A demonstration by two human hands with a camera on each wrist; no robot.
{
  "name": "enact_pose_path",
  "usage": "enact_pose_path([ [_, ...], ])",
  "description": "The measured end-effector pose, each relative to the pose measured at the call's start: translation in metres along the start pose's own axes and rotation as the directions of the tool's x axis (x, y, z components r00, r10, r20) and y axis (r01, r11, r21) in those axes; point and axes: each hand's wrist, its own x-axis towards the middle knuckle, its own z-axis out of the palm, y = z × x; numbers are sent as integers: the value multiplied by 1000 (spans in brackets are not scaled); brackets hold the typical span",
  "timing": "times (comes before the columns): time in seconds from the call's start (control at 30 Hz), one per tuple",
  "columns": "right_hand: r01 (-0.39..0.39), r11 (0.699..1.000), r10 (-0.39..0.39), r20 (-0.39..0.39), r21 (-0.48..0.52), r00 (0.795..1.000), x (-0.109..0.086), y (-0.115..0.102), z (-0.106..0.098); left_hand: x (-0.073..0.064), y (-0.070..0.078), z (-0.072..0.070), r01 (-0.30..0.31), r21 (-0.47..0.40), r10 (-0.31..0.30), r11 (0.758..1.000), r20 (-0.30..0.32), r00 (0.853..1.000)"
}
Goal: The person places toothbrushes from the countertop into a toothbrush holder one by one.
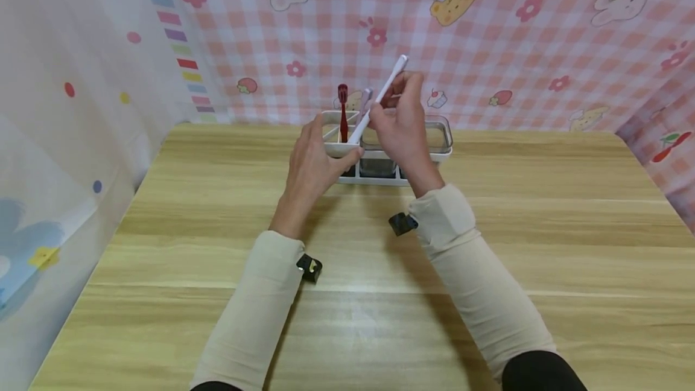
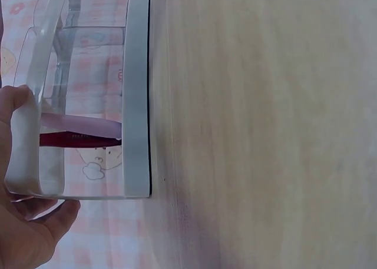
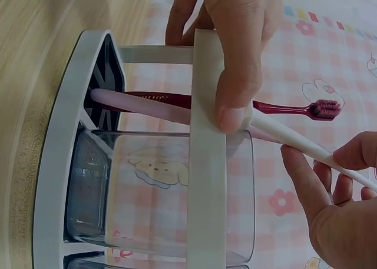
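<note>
A white toothbrush holder (image 1: pixel 374 181) with clear cups stands toward the back of the table. My left hand (image 1: pixel 311 165) grips its upper rim at the left end, thumb (image 3: pixel 232 107) over the front and fingers (image 2: pixel 59 219) round the side. My right hand (image 1: pixel 403 125) pinches a slim white toothbrush (image 1: pixel 388 84) between thumb and fingertips. It slants, its lower end at the rim of the left section. In that section, a dark red toothbrush (image 1: pixel 343 107) stands head up beside a pale purple toothbrush (image 3: pixel 147 107). The holder's left thumb area hides the white one's tip.
Clear cups (image 3: pixel 147 186) fill the sections to the right of the toothbrushes. Close behind the holder hangs a pink checked cloth (image 1: pixel 336 35) with cartoon prints. A white curtain (image 1: pixel 65 137) borders the wooden table (image 1: pixel 217 210) on the left. Both wrists carry small black cameras (image 1: pixel 309 268).
</note>
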Motion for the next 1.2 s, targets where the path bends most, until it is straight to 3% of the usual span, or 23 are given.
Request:
enact_pose_path([
  [0.6,58,991,-61,-26,-121,998,-2,4,7,2,0,-1,-8,-11,7,1000,-5,1000],
  [1.2,39,978,-39,4,-206,999,-5,11,11,0,1,-1,1,0,-1,1000,2,1000],
])
